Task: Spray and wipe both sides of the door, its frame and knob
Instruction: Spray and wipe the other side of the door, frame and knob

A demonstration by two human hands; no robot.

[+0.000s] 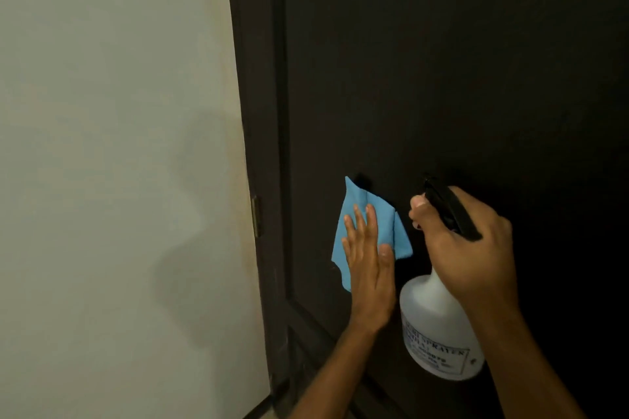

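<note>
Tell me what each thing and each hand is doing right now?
Cloth: pressed flat on the door, partly folded.
Left hand: fingers straight, pressing the cloth.
Right hand: gripping the sprayer's neck.
Sprayer: held upright, nozzle toward the door.
Door: looks shut against the frame.
Hinge: on the frame edge.

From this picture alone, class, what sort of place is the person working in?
Probably a room or hallway indoors, perhaps a home: a dark panelled door in its frame, a brass hinge, and a plain painted wall.
</note>
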